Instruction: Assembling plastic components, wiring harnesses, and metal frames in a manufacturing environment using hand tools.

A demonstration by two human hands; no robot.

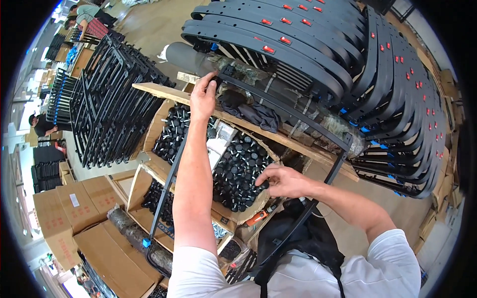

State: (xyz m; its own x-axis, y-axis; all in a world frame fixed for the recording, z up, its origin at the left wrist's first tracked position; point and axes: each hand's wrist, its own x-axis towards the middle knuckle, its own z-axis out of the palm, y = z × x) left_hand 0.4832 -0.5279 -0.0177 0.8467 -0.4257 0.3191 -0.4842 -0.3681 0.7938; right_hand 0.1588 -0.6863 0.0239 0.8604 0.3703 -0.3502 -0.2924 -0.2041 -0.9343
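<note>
A: How many hands are at work, and on what?

B: Two. The left hand (202, 97) reaches up toward twelve o'clock, its grip clenched on the top bar of a black rectangular metal tube frame (288, 114). That one frame leans over the boxes, its far side running down past four o'clock and its near side dropping to a blue clip at seven o'clock.

A: And the other?

B: The right hand (280, 181) sits just right of centre, fingers pinched on one of the small black round-headed screw feet (238, 169) at the edge of the heap. The feet are too many to count; they fill an open brown cardboard box (226, 216).

A: More boxes like it?

B: A second open box of the same feet (171, 131) lies at eleven o'clock from the first, and a third shows below at eight o'clock, partly hidden by the forearm.

A: What carries it all?

B: A raw wooden plank shelf (278, 136) crossing the middle. Behind it, curved black metal frames with small red tags (318, 44) are stacked from twelve to three o'clock, well over a dozen. Black wire racks (112, 99) stand at ten o'clock.

A: The room?

B: A workshop with a pale brown floor (149, 25), closed cardboard cartons (74, 203) at eight o'clock, and other people at work at the far upper left.
</note>
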